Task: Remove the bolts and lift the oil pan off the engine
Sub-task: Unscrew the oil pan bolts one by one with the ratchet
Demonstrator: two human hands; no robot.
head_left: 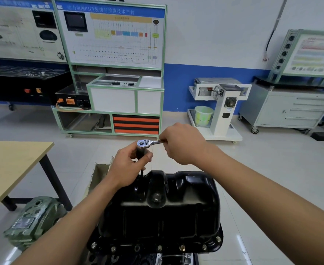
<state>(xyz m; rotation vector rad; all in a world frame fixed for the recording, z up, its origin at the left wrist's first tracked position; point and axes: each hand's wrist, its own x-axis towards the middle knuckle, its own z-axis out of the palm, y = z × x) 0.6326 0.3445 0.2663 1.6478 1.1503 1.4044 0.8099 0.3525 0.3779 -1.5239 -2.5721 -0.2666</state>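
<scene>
1. The oil pan (pixel 161 213) sat in the near centre, mouth down on the engine (pixel 151 260), of which only a dark strip showed at the near edge; a row of bolts (pixel 182 247) stood along its near flange, so the pan looked not yet free to lift.
2. The left hand (pixel 127 168) curled its fingers round the dark extension (pixel 141 172) just under the head of the ratchet (pixel 145 144), thumb pressed against it; the bar ran down to the pan's far-left flange, where its tip was hidden.
3. The right hand (pixel 182 144) had its fingers wrapped round the ratchet's handle, right of the head; most of them lay behind the back of the hand.
4. The tall extension could tilt under a sideways pull; the socket might then ride off the bolt head and round it, the left hand's hold being the only guard.
5. A bolt breaking loose suddenly could jerk the right hand away and pull the tool off.
6. A freed bolt at the far flange could drop to the floor unseen.
7. Lifting with any bolt left in would likely bend the flange.
</scene>
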